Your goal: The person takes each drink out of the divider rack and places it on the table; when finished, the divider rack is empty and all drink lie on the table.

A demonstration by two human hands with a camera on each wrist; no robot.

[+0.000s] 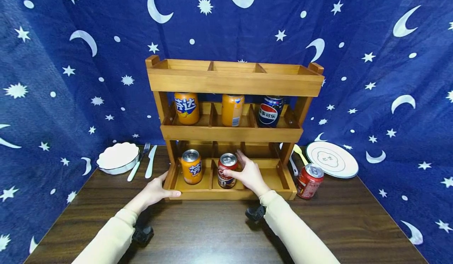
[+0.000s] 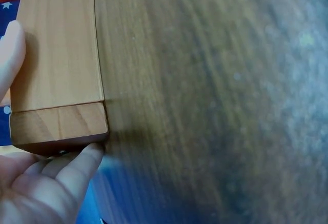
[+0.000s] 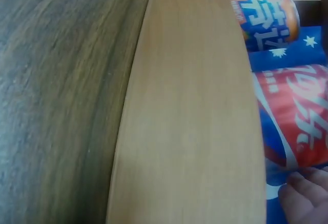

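A three-tier wooden rack (image 1: 235,134) stands on the table, divided into compartments. My left hand (image 1: 153,192) grips its bottom left corner, thumb along the front board (image 2: 59,49) and fingers round the side. In the bottom tier's middle compartment stands an upright red soda can (image 1: 224,183). My right hand (image 1: 252,177) holds this can from the right, thumb across its front and fingers toward the back. An orange soda can (image 1: 191,169) stands in the compartment to its left. In the right wrist view, fingers (image 3: 302,196) lie against the red can (image 3: 302,116).
The middle tier holds two orange cans (image 1: 186,109) and a dark blue can (image 1: 269,112). Another red can (image 1: 310,181) stands right of the rack. A plate (image 1: 332,160) and yellow utensil (image 1: 300,154) lie behind it. Left are a white bowl (image 1: 118,158), fork (image 1: 139,161) and knife (image 1: 151,162).
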